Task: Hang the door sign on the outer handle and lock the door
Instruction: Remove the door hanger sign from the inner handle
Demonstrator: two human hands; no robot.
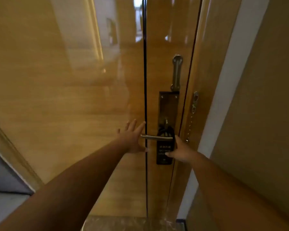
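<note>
A dark door sign (164, 148) with pale lettering hangs from the silver lever handle (155, 137) of the glossy wooden door (158, 72). The handle sits on a dark lock plate (168, 107). My right hand (179, 151) grips the sign's right edge, thumb across its front. My left hand (133, 139) lies flat with spread fingers against the wooden panel (65, 97) left of the handle, holding nothing.
A metal swing guard (176, 73) is mounted above the lock plate. A security chain (191, 120) dangles from the door frame on the right. A beige wall (260, 97) stands to the right. Dark stone threshold (117, 224) at the bottom.
</note>
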